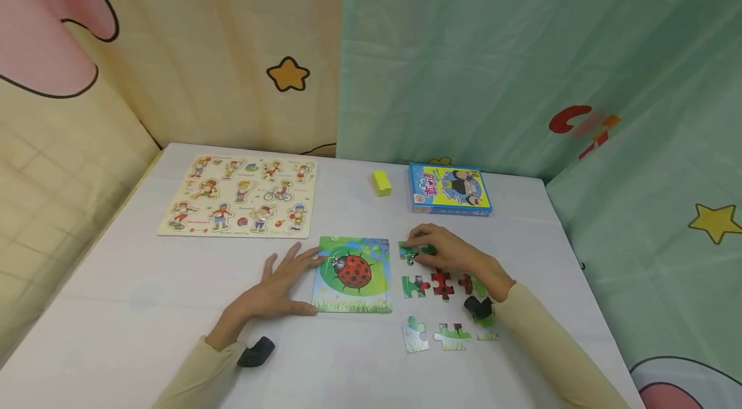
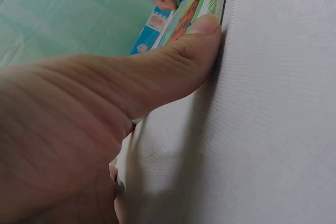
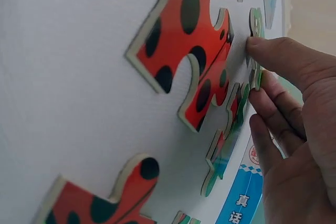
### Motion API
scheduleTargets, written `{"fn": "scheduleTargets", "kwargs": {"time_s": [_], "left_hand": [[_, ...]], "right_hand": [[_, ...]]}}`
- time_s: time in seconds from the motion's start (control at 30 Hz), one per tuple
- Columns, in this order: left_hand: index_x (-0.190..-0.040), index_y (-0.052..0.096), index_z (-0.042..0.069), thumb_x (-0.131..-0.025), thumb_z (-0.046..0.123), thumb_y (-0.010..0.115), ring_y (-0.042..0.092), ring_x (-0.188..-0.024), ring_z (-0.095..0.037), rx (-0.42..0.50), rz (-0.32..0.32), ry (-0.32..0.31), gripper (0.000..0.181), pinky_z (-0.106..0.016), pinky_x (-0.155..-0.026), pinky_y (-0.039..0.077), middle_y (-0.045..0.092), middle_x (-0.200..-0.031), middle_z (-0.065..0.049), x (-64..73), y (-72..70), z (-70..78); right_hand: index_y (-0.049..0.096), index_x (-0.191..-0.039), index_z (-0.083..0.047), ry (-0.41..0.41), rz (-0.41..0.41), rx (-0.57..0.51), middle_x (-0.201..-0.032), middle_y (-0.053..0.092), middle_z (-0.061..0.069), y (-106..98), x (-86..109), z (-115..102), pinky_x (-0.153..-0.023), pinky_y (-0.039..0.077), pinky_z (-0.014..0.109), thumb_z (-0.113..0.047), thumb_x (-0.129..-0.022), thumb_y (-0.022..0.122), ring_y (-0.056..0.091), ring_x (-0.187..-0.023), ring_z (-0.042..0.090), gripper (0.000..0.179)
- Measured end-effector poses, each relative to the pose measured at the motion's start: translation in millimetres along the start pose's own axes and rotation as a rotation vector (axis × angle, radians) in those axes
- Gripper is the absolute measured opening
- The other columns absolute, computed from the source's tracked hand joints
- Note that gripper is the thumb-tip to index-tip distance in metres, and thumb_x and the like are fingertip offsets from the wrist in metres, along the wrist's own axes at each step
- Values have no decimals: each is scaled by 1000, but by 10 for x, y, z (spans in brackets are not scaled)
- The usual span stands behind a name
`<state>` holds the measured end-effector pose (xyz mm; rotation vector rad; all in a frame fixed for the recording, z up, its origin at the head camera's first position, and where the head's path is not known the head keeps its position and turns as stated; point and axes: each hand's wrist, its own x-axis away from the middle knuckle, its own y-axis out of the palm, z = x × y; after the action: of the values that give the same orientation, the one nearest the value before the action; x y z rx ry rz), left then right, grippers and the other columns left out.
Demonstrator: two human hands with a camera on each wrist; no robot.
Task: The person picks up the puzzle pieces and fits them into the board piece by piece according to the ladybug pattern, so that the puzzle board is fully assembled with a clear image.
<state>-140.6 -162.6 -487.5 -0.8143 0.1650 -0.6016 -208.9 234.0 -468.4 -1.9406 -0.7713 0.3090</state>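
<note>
A square ladybug picture board (image 1: 352, 303) lies flat in front of the person. My left hand (image 1: 275, 290) is at its left side with spread fingers, and the thumb touches the lower left edge, as the left wrist view also shows. To the right of the board, loose jigsaw pieces lie in rough rows. My right hand (image 1: 449, 251) pinches a green puzzle piece (image 3: 255, 22) between thumb and fingers at the upper left of these rows. Below the hand sit a red spotted piece (image 1: 443, 286) and a green-and-red piece (image 1: 414, 286). The right forearm partly hides the rightmost pieces.
A peg puzzle board (image 1: 237, 196) with sports figures lies at the back left. Behind the ladybug board stand a yellow block (image 1: 381, 183) and a blue card box (image 1: 450, 190). More grassy pieces (image 1: 452, 337) lie nearer the front. Curtains hang behind the white table (image 1: 324, 364).
</note>
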Motion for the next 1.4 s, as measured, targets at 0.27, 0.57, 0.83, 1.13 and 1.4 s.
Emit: {"fn": "scheduleTargets", "kwargs": {"time_s": [0.27, 0.57, 0.83, 1.13, 1.4], "left_hand": [[-151, 43, 16, -74, 35, 88, -1, -153, -46, 8, -6, 10, 91, -71, -113, -8, 25, -165, -11, -7, 25, -9], [-151, 42, 16, -74, 36, 87, -2, -153, -46, 3, -2, 0, 91, -71, -113, -9, 24, -166, -11, 14, 11, -2], [-152, 42, 16, -74, 36, 88, -2, -153, -45, 3, 1, -16, 92, -70, -114, -10, 23, -166, -9, 14, 1, 12], [-150, 42, 10, -73, 35, 88, -2, -153, -46, 21, 5, -7, 93, -69, -115, -10, 25, -166, -9, 14, -4, 16], [-158, 26, 8, -73, 35, 88, -3, -153, -45, 32, -2, -9, 109, -68, -115, -12, 46, -154, -8, 14, -17, 12]], "right_hand": [[72, -125, -17, -13, 42, -22, -126, 60, 2, 42, 29, 30, -96, 52, 39, -19, -94, 71, 54, -113, 18, 31], [74, -122, -18, -73, 99, -40, -122, 61, 0, 50, -50, -67, -92, 52, 35, -22, -93, 72, 55, -110, 16, 30], [75, -120, -16, -111, 110, -52, -120, 62, 1, 34, -209, -200, -97, 52, 40, -21, -91, 75, 57, -113, 18, 29], [75, -119, -15, -121, 92, -24, -120, 63, 2, 83, -346, -312, -101, 51, 39, -22, -92, 74, 57, -114, 18, 28], [75, -118, -12, -182, 82, -17, -118, 64, 2, 108, -480, -492, -102, 50, 38, -22, -92, 74, 58, -113, 18, 27]]}}
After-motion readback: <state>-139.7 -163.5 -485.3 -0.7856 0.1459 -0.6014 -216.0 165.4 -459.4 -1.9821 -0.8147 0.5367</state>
